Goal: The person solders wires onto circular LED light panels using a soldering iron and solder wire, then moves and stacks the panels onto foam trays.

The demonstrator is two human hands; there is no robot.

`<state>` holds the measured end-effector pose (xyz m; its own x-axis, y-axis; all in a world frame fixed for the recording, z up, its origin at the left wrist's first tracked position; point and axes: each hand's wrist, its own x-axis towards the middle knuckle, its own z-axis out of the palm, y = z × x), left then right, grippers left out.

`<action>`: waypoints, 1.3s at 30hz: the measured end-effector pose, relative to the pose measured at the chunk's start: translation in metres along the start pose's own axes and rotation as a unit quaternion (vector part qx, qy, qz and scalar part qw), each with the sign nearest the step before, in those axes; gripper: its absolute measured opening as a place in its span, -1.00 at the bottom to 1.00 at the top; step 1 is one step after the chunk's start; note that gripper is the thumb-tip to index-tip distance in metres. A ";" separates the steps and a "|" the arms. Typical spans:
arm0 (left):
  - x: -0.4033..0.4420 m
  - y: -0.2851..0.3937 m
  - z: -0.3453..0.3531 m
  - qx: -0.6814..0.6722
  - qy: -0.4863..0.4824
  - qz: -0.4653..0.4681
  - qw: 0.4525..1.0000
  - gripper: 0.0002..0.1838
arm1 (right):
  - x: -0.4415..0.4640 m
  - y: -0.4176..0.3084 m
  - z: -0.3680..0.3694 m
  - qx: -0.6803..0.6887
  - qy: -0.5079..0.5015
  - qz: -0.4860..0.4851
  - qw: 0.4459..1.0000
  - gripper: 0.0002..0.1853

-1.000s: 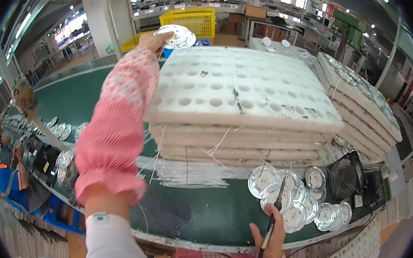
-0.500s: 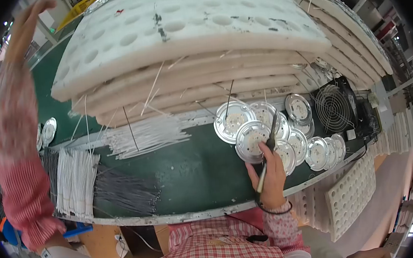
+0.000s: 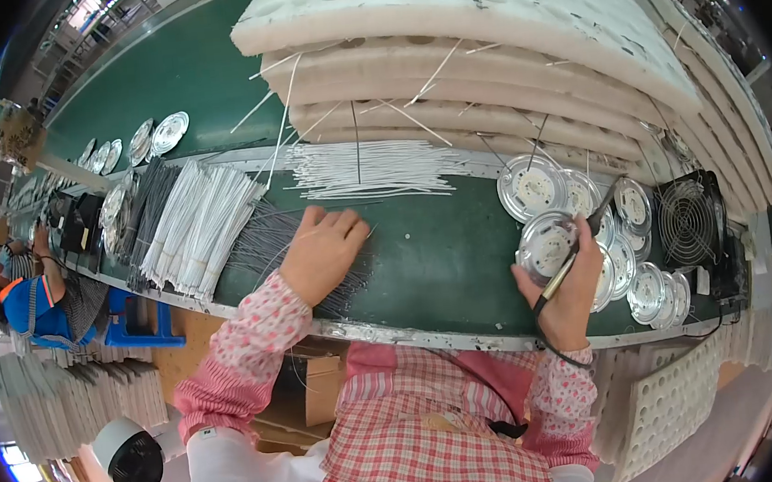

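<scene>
My right hand (image 3: 570, 303) grips a soldering iron (image 3: 548, 291) across its palm. The same hand pinches a round silver disc (image 3: 547, 243) by its edge, with thumb and fingertips. Several more silver discs (image 3: 528, 187) lie around and behind it on the green bench. My left hand (image 3: 325, 254) rests low over a spread of dark grey wires (image 3: 263, 252), its fingers bent and close together. What its fingertips hold, if anything, is hidden. White wires lie in a thick bundle (image 3: 199, 225) to its left and a loose pile (image 3: 371, 169) beyond it.
Stacked white foam trays with round holes (image 3: 482, 76) rise at the back. A black fan with a wire guard (image 3: 687, 222) stands on the right. More discs (image 3: 170, 131) lie at the far left. A seated co-worker (image 3: 37, 294) and a blue stool (image 3: 136, 322) are left of the bench.
My left hand has come down from high at the left to the grey wires. The view has swung left. My right hand still holds the disc and the soldering iron.
</scene>
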<state>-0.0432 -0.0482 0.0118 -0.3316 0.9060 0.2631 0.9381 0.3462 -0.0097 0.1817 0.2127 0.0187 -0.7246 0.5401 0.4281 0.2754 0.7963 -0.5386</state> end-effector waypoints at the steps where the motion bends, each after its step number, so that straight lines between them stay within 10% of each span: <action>1: 0.003 -0.002 0.003 0.013 -0.030 -0.013 0.999 -0.83 | -0.005 -0.006 0.000 0.016 -0.005 -0.005 1.000 0.08; 8: 0.020 -0.005 -0.017 -0.207 0.015 -0.044 0.977 -0.87 | -0.027 -0.024 0.020 0.332 -0.085 0.031 0.939 0.14; 12: 0.039 0.034 -0.029 -0.413 0.015 -0.107 0.904 -0.83 | -0.023 -0.038 0.030 0.615 -0.138 0.164 0.759 0.18; 30: 0.056 0.093 -0.032 -0.495 0.010 -0.110 0.862 -0.82 | -0.026 -0.038 0.033 0.688 -0.153 0.202 0.680 0.24; 39: 0.036 0.104 -0.021 -0.470 0.056 -0.144 0.869 -0.80 | -0.032 -0.042 0.029 0.371 -0.146 0.016 0.917 0.25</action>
<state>0.0446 0.0150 0.0410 -0.6038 0.7669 0.2175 0.5025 0.1543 0.8507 0.1746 0.1542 0.0066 -0.8919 0.3780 0.2485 -0.1269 0.3182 -0.9395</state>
